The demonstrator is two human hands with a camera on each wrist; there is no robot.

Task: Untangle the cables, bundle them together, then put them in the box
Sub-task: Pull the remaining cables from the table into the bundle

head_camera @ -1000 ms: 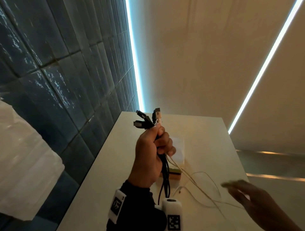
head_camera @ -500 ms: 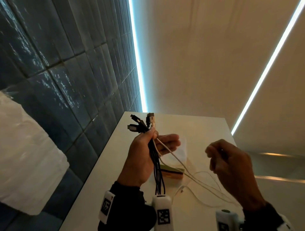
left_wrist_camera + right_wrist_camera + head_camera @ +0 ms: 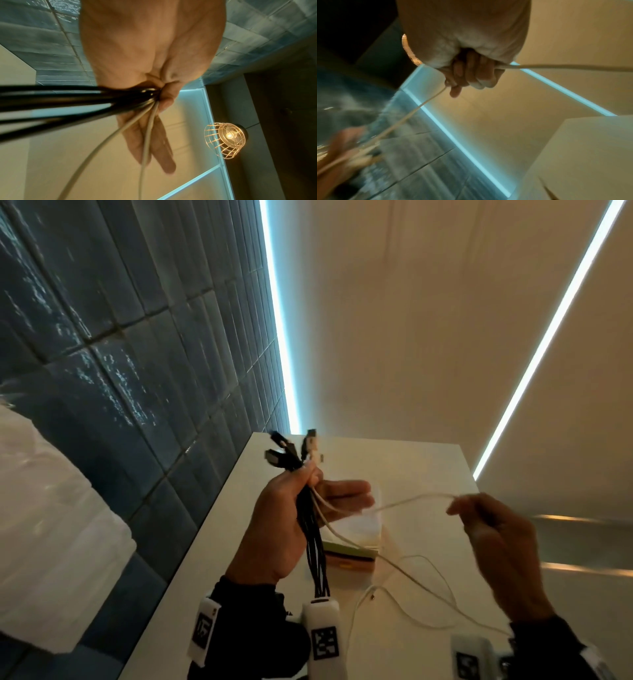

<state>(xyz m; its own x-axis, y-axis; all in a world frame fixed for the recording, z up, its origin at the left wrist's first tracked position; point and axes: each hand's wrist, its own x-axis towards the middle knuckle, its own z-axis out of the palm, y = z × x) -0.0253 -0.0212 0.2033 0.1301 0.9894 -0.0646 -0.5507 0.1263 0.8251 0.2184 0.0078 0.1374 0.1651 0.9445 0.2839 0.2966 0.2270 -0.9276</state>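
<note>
My left hand [image 3: 301, 501] is raised above the table and pinches a bunch of cables under its thumb, with the other fingers [image 3: 154, 146] stretched out. Black cables [image 3: 317, 556] hang from it and their plugs [image 3: 284, 450] stick out above. A white cable [image 3: 404, 501] runs from that bunch rightward to my right hand [image 3: 476, 518], which grips it in curled fingers [image 3: 471, 75]. More of the white cable [image 3: 421, 590] lies in loose loops on the table. The box [image 3: 352, 546] sits on the table behind my left hand, partly hidden.
The white table [image 3: 411, 460] runs along a dark blue tiled wall [image 3: 137, 354] on the left. Its far edge and right edge are close. A wire-cage lamp [image 3: 224, 139] shows in the left wrist view. A white bulky thing [image 3: 51, 525] sits at the left.
My right hand came up from the table's lower right, took hold of the white cable and pulled it out to the right. My left hand's fingers have straightened out from a fist.
</note>
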